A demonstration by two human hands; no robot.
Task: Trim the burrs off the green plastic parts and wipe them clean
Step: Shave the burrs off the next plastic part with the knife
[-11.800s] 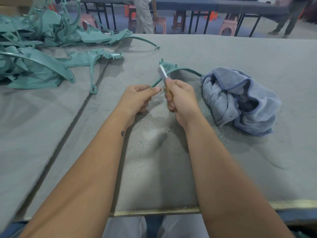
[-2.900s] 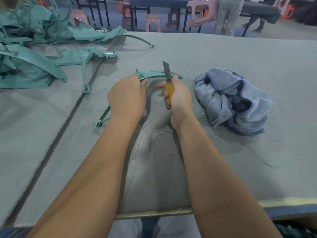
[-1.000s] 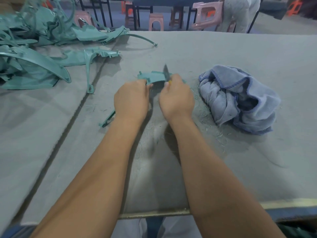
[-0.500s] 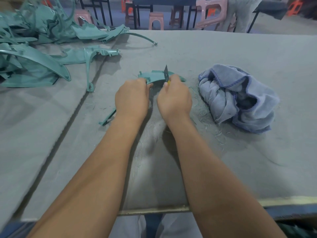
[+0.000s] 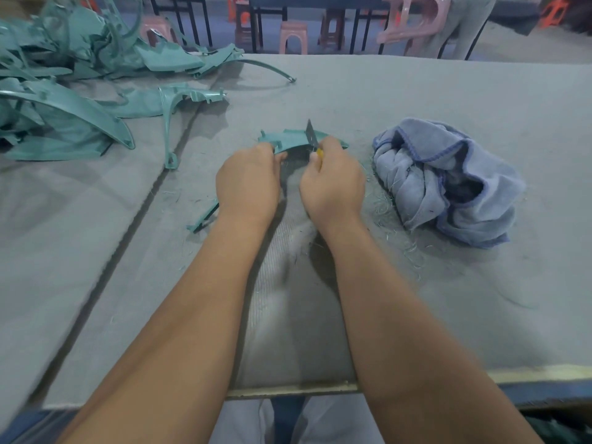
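A curved green plastic part [image 5: 290, 140] lies on the grey felt table [image 5: 416, 97] in front of me. My left hand [image 5: 248, 184] grips its near section; its thin tail pokes out below my wrist at the left. My right hand [image 5: 333, 184] grips a yellow-handled utility knife [image 5: 312, 137], whose blade stands against the part's upper edge. A crumpled blue-grey cloth [image 5: 448, 181] lies to the right of my right hand, apart from it.
A heap of green plastic parts [image 5: 64, 91] covers the table's far left. Fine green shavings [image 5: 381, 203] are scattered between my right hand and the cloth. A seam [image 5: 134, 225] runs diagonally across the felt. Pink stools [image 5: 293, 35] and a person's legs stand beyond the table.
Over the last second the hands stay on the part and the knife, with the blade shifting slightly along the part's edge. Earlier I held the part lifted; now it lies flatter on the table.
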